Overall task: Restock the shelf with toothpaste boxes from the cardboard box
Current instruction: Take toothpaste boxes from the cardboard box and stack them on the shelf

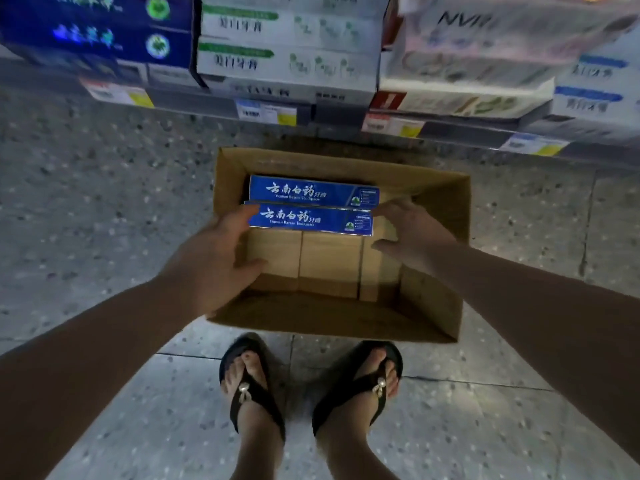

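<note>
Speckled grey floor tiles (104, 209) carry an open cardboard box (433, 237), standing just before the shelf (332, 114). Left hand (214, 261) has its fingers (242, 216) spread and touching the left end of the nearer blue toothpaste box (311, 220); the thumb is apart below. Right hand (412, 230) meets the right end, fingers likewise spread; whether either hand has a firm grip cannot be told. A second blue toothpaste box (311, 192) lies just behind the first, inside the carton. The carton's near half shows bare cardboard bottom. Stacked white and blue boxes fill the shelf above, price tags along its edge. Two feet in black sandals (252, 393) stand near the carton.
</note>
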Demonstrator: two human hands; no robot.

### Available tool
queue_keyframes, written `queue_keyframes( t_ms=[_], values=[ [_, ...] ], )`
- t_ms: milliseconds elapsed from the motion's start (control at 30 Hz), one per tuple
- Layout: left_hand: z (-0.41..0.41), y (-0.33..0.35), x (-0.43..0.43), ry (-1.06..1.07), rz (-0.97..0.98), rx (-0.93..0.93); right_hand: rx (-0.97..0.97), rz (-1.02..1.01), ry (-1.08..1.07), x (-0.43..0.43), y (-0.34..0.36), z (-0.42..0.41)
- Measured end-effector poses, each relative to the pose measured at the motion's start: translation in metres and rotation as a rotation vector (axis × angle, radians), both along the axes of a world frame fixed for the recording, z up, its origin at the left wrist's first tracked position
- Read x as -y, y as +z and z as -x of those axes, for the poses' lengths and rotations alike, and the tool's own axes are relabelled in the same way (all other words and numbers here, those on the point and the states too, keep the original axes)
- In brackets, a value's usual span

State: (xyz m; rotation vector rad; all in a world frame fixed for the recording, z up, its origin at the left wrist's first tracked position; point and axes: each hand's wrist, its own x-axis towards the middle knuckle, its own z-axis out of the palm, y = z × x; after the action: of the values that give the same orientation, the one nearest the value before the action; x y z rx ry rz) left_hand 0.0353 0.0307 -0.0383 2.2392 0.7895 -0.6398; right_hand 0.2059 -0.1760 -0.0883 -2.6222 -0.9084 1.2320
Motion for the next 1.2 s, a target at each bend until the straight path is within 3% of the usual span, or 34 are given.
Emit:
queue_keyframes(
  t_ms=[200,533,767,933,1067,1200],
  values=[
    [-0.005,-0.061,-0.004,-0.051,0.002,-0.002,0.010,0.004,0.110,-0.015,-0.074,0.005],
    [-0.007,-0.088,-0.016,-0.045,-0.026,0.046,0.238,-0.033,0.147,-0.006,-0.103,0.029],
    [-0.008,-0.092,-0.020,-0.075,-0.055,0.043,0.124,0.047,0.112,-0.006,-0.113,0.039],
    [-0.020,-0.092,-0.020,-0.085,-0.047,0.121,-0.095,-0.102,-0.154,0.013,-0.094,0.039],
    [-0.040,-0.084,-0.021,-0.067,-0.092,0.088,-0.128,-0.154,-0.166,0.060,-0.049,0.037],
    [-0.059,-0.084,-0.020,-0.241,-0.203,0.006,-0.085,-0.236,-0.159,0.118,0.005,0.046]
  ],
)
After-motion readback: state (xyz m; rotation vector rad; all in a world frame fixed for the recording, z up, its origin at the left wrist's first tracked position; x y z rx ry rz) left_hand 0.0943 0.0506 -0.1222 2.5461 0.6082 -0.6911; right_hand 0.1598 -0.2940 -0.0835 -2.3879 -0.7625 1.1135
